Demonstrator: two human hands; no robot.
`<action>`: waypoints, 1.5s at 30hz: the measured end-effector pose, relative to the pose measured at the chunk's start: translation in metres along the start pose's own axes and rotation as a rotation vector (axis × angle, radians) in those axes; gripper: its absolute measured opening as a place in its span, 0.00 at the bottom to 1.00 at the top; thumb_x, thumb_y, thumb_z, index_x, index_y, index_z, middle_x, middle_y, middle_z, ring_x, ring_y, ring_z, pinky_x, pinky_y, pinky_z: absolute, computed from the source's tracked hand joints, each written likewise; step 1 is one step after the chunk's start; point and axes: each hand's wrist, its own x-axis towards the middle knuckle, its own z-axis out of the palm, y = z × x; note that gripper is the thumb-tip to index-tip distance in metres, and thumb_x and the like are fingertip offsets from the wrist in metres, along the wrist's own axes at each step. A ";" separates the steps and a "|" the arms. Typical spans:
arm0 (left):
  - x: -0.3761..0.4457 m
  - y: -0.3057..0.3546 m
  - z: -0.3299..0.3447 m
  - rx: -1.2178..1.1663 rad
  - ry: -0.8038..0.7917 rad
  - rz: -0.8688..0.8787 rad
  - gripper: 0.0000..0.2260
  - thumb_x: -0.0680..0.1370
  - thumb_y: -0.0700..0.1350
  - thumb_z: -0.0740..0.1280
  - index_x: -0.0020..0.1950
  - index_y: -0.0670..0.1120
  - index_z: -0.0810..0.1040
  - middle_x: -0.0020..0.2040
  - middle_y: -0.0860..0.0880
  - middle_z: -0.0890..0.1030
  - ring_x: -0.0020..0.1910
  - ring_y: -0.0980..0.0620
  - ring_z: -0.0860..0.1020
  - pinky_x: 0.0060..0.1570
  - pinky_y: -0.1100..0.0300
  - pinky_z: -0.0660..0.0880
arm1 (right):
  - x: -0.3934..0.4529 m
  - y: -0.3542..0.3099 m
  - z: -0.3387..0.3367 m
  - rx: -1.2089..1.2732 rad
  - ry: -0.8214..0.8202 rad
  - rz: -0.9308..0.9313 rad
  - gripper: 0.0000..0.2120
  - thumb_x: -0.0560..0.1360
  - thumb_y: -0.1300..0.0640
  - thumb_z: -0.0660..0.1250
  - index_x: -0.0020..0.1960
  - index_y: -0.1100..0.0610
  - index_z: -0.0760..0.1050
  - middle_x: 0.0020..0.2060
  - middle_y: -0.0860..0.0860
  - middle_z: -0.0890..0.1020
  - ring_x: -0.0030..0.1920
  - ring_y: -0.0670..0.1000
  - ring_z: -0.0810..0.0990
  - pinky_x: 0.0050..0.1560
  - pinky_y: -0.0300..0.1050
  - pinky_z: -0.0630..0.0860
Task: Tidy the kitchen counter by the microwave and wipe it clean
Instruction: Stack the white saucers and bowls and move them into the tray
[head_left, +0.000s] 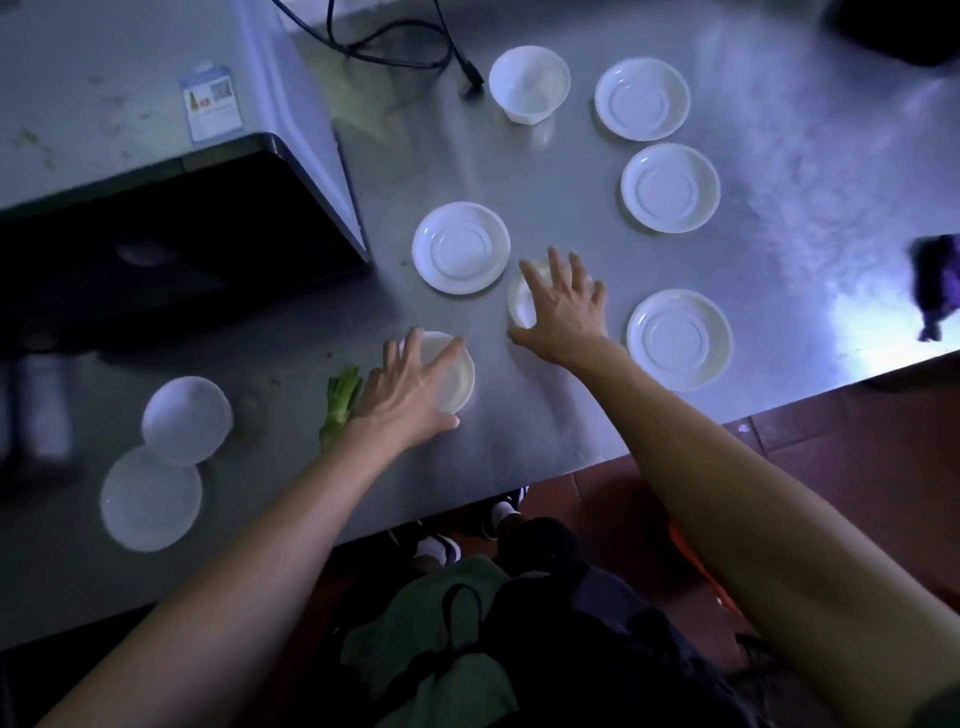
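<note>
**Saucers and bowls on the bench: position relative to the hands**

Saucers lie scattered over the steel bench (571, 415) to the right of the microwave (156, 171). Both hands are spread, fingers straight, each laid over a separate dish; neither is curled round a rim.

- Left hand (410, 384): covers the near saucer (460, 374), close to the front edge. A scrap of green vegetable (340, 402) lies just beside the wrist, on the microwave side.
- Right hand (563, 306): covers a dish (519, 306) further in; whether it is a saucer or a bowl cannot be told. This dish lies between the centre saucer (461, 248) and the right-front saucer (679, 339).

The two covered dishes lie apart, on a diagonal running from front-left to back-right. The round dishes have no long axis, so the approach direction is free.

Further dishes: two saucers (670, 187) (642, 98) and an upright bowl (529, 83) toward the back, beside a loose power cord (415, 47). Two overlapping dishes (150, 499) sit at front-left, before the microwave door.

Judgement: stacking is the likely next step. Open bench lies between the hands; the front edge is near the left hand, so slide inward.
</note>
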 end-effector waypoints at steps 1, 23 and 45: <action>-0.002 -0.002 0.000 -0.004 0.011 -0.012 0.48 0.63 0.60 0.77 0.75 0.66 0.51 0.74 0.47 0.53 0.69 0.40 0.59 0.58 0.42 0.71 | 0.001 0.000 0.000 -0.005 -0.001 -0.009 0.44 0.69 0.37 0.69 0.78 0.45 0.50 0.80 0.54 0.48 0.79 0.61 0.45 0.71 0.65 0.57; -0.153 -0.135 0.016 -0.221 0.284 -0.295 0.49 0.64 0.63 0.75 0.76 0.65 0.49 0.75 0.48 0.53 0.71 0.38 0.58 0.56 0.40 0.72 | -0.095 -0.162 0.020 -0.153 0.093 -0.454 0.44 0.68 0.32 0.69 0.76 0.43 0.54 0.75 0.53 0.58 0.74 0.59 0.55 0.62 0.63 0.66; -0.476 -0.296 0.093 -0.451 0.451 -0.794 0.46 0.65 0.67 0.73 0.76 0.67 0.49 0.75 0.47 0.53 0.72 0.40 0.58 0.63 0.40 0.69 | -0.280 -0.447 0.074 -0.217 0.149 -1.012 0.41 0.69 0.32 0.69 0.76 0.40 0.56 0.77 0.52 0.57 0.75 0.58 0.54 0.66 0.66 0.64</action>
